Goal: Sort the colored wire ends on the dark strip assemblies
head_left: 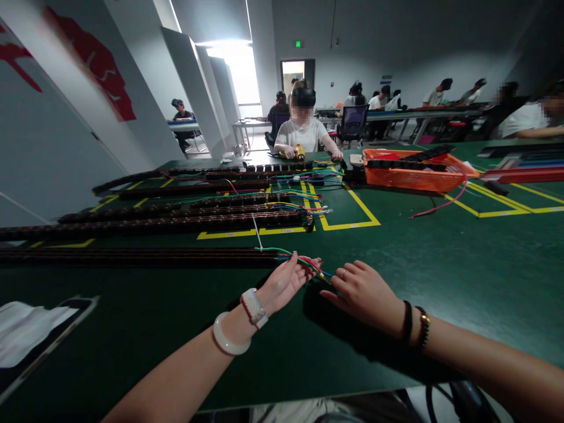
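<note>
My left hand is palm up, its thumb over a bundle of coloured wires that lies across the fingers. Red, green and blue strands come out of the end of a long black cable harness that runs off to the left. My right hand is at the wires' loose ends, knuckles up, with its fingers curled and thumb held lower. A blue strand reaches its fingers, but what they pinch is hidden. A white cable tie stands up from the harness, left of my left hand.
More black harnesses lie beyond on the green table, which has yellow tape outlines. An orange basket holds black harness pieces. Across the table a person holds a yellow tool. White paper lies at left.
</note>
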Tool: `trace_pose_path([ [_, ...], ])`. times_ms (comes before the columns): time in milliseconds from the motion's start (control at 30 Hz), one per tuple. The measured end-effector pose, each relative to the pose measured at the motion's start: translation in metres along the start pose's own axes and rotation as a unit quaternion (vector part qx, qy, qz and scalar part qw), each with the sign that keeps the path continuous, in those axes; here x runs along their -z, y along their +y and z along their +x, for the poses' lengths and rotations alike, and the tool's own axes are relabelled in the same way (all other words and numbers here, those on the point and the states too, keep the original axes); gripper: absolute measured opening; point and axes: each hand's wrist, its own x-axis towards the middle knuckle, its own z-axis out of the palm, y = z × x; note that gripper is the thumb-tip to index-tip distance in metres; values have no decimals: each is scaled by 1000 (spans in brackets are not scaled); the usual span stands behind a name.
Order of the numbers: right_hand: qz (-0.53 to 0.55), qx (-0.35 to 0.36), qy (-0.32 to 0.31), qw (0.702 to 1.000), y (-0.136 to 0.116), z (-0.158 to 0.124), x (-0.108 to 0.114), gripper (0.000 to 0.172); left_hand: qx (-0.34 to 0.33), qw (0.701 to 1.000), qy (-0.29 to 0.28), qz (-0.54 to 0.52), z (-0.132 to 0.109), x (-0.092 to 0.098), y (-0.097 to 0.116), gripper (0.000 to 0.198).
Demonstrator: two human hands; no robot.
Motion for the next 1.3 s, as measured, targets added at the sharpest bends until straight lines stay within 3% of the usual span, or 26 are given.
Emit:
trace_pose_path([
  [167, 19, 1, -23, 1000, -10, 3, -8, 25, -5, 1000, 2, -1, -1, -2, 1, 30],
  [333, -16, -45, -13, 999, -10, 6, -13, 22, -1, 1000, 6, 6, -1, -2, 1, 30],
  [533, -27, -7, -32, 999, -9, 5, -20, 14, 1, 1000, 5, 0, 0, 0, 0, 32],
  [733, -19, -10, 3, 1000, -11, 13, 6, 14, -7, 1000, 2, -4, 1, 0, -2, 41],
  [900, -23, -112, -20, 993, 26, 42, 18, 31, -16, 1000, -5, 14, -2, -2, 0, 39],
  [1100, 17, -194, -125, 973, 74, 66, -25, 39, -2, 1000, 3, 16, -2, -3, 3, 27],
  [1300, 80, -193, -150, 966, 82, 70, -68, 41, 9, 999, 16, 26, 2, 0, 4, 27],
])
